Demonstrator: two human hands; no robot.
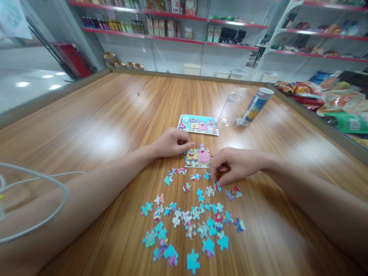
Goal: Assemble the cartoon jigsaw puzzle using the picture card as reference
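A partly joined jigsaw puzzle [197,157] with a yellow and a pink cartoon figure lies flat on the table. Beside its upper left corner rests my left hand [174,142], fingers curled in and thumb reaching toward the puzzle's edge; whatever its fingertips hold, if anything, is hidden. My right hand [231,163] is at the lower right of the puzzle, with thumb and fingers closed on a small blue and red puzzle piece [217,187] at the tabletop. Several loose puzzle pieces [193,261], mostly light blue, are scattered below. Behind the puzzle lies a picture card [198,125] with the same figures.
A clear plastic tube [232,106] and a blue printed canister [257,104] stand at the back right, a metal lid [242,122] beside them. A white cable [64,191] loops over the left side. Packaged goods [310,96] lie beyond the table's right edge.
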